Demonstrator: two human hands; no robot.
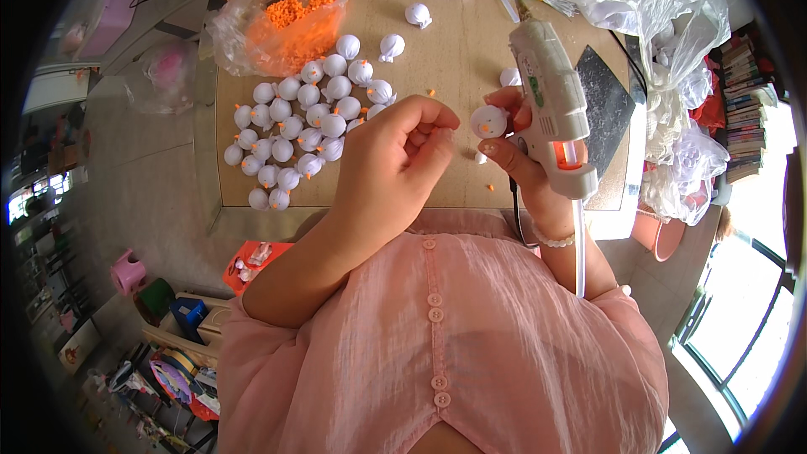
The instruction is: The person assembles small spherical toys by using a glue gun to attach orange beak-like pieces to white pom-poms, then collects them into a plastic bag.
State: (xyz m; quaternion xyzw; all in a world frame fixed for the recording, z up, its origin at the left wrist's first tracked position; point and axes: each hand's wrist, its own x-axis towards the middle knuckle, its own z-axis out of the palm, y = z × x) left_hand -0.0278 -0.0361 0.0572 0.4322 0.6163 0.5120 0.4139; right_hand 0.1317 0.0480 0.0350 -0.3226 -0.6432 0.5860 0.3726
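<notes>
My right hand [526, 167] holds a small white cloth-wrapped ball [488, 121] between thumb and fingers. An orange tip and small dark dots mark the ball's face. A white hot glue gun [551, 85] lies in the same hand, nozzle towards the table's far side, a clear glue stick [579, 252] jutting from its rear. My left hand [403, 157] is just left of the ball, thumb and fingers curled close together; whether they pinch something small is unclear. Left of it, many similar white balls [290, 127], several with orange tips, lie on the table [441, 192].
A clear plastic bag of small orange pieces [299, 22] stands at the back left. More white balls [418, 15] lie at the back. A dark square board [599, 107] lies right of the glue gun. Plastic bags [674, 75] hang over the right edge; a black cord [516, 211] hangs near my right wrist.
</notes>
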